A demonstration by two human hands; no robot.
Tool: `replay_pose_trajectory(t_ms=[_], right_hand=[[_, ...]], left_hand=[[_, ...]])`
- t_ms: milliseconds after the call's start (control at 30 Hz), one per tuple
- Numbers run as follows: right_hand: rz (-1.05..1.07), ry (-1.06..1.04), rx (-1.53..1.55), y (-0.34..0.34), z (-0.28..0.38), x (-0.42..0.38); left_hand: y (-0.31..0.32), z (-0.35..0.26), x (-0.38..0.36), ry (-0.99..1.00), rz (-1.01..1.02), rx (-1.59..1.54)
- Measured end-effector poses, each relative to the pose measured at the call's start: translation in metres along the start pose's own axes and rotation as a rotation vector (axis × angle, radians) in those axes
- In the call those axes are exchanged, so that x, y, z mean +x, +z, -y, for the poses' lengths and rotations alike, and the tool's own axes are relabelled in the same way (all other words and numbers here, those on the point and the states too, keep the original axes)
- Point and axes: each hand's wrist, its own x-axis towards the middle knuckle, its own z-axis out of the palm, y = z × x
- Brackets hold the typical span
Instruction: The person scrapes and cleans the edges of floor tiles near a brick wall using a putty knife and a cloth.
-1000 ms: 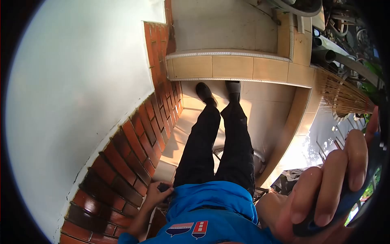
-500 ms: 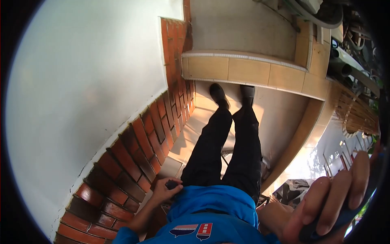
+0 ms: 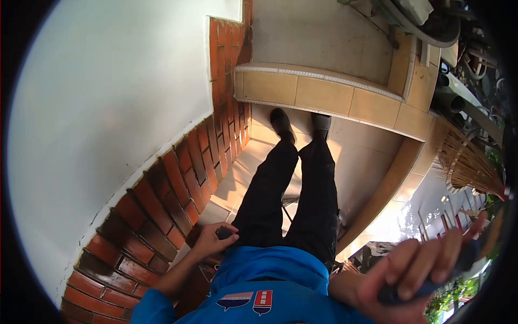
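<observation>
Beside my left hip, my left hand (image 3: 211,240) is closed around a small dark object (image 3: 223,233), its thumb lying along it; the kind cannot be made out. At the lower right my right hand (image 3: 418,267) is raised close to the camera, with its fingers wrapped round a dark, thick, elongated object (image 3: 391,294). That object slants up to the right past the fingers; blur and the fingers hide what it is. My legs in black trousers (image 3: 318,200) stretch ahead, with dark shoes (image 3: 282,123) on the tiled floor.
A raised tiled step (image 3: 324,97) crosses in front of my feet. Dark red brick (image 3: 162,189) lines the white wall (image 3: 108,108) at left. To the right lie a tiled ledge (image 3: 377,200), a bristly broom head (image 3: 469,164), pipes (image 3: 453,102) and clutter.
My right hand has moved left with the dark elongated object, and its fingers have shifted. My left hand keeps its hold on the small dark object. The view has shifted slightly.
</observation>
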Motion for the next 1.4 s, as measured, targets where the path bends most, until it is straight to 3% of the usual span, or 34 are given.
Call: replay_pose_trajectory(t_ms=[67,133,233,300,400,533,700,833,933,1067,1200,1400], right_hand=[[-0.083,-0.106,-0.018,-0.037,-0.039,-0.009],[-0.356,-0.096,-0.047,-0.057,-0.074,-0.002],[-0.408,0.216,-0.614,-0.146,-0.140,0.002],[-0.010,-0.110,-1.428,-0.215,-0.190,0.002],[0.159,-0.009,-1.608,-0.258,-0.235,0.010],[0.275,0.248,-1.776,-0.302,-0.293,0.029],[0.495,0.239,-1.929,-0.338,-0.346,0.047],[0.628,0.259,-2.010,-0.347,-0.379,0.063],[0.636,0.213,-2.048,-0.336,-0.410,0.085],[0.587,0.190,-2.053,-0.335,-0.428,0.078],[0.494,0.310,-2.012,-0.356,-0.423,0.036],[0.669,0.178,-2.044,-0.317,-0.451,0.091]], left_hand=[[0.004,-0.009,0.014,0.074,0.015,0.005],[0.011,-0.011,0.041,0.202,0.020,-0.014],[0.026,-0.023,0.097,0.225,0.013,-0.078],[0.041,-0.020,0.148,0.324,-0.024,-0.133],[0.067,-0.020,0.216,0.396,-0.071,-0.248],[0.089,-0.021,0.297,0.426,-0.159,-0.366],[0.109,-0.010,0.371,0.399,-0.163,-0.573],[0.111,-0.002,0.384,0.268,-0.146,-0.773],[0.117,0.012,0.402,0.272,-0.173,-0.742],[0.117,0.004,0.411,0.282,-0.138,-0.863],[0.118,0.006,0.420,0.261,-0.192,-0.917],[0.118,-0.001,0.419,0.188,-0.261,-0.945]])
